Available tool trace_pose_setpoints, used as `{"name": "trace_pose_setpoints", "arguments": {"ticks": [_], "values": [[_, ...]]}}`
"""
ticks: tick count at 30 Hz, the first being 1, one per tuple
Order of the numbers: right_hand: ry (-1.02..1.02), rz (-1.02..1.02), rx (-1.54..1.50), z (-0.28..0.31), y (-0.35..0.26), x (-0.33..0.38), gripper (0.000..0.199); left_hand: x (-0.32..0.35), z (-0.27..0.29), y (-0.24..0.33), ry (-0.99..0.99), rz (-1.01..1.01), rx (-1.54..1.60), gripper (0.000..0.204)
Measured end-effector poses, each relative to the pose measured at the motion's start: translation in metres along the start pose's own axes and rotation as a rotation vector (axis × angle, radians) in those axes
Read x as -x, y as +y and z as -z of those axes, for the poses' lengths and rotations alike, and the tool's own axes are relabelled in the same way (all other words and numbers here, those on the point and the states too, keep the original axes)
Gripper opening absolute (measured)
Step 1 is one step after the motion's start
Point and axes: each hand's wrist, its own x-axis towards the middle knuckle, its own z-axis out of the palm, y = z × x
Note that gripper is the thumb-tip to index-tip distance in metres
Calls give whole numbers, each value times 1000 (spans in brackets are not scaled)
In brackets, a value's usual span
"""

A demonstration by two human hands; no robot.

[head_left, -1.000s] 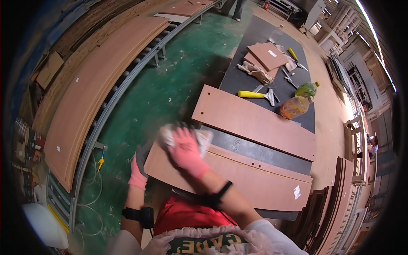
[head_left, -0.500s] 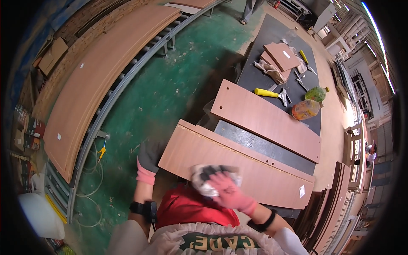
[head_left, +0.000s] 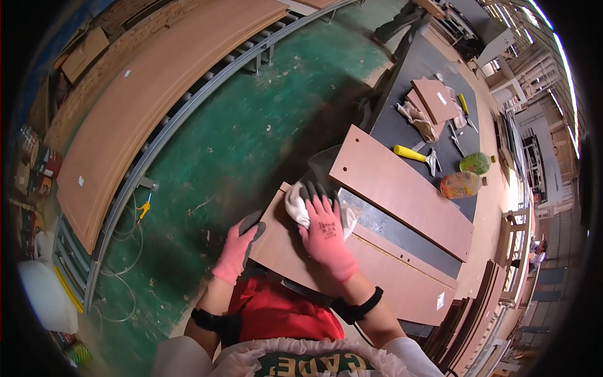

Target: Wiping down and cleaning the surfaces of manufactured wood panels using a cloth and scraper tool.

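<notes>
Head view shows a workshop with a green floor (head_left: 251, 119) and a dark workbench (head_left: 408, 119) running toward 1 o'clock. At 10 o'clock a long stack of brown boards (head_left: 157, 81) lies on a roller conveyor (head_left: 188, 113). On the bench beyond the hands sit a second drilled panel (head_left: 402, 188), a yellow-handled scraper (head_left: 414, 154), an orange plastic bottle (head_left: 460, 184) and a green one (head_left: 475, 163). The near brown panel (head_left: 383, 270) lies flat at centre, smooth, with a pale edge. The right hand (head_left: 325, 234), pink-gloved, presses flat on a white rag (head_left: 298, 207) at the panel's 10 o'clock corner. The left hand (head_left: 239, 248) grips the panel's end edge.
</notes>
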Motion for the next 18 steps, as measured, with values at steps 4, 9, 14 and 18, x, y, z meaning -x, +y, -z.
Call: {"name": "trace_pose_setpoints", "arguments": {"ticks": [4,9,14,18], "values": [[52,91,41,-4,-11,-52,52,0,-16,4,76,-32,-145,35],[-81,77,40,20,14,-1,58,8,-11,6,179,-51,-236,35],[-142,65,154,25,17,2,54,8,-17,11,171,14,-254,35],[-69,152,30,8,-12,-61,56,4,-23,6,219,-22,-242,36]]}}
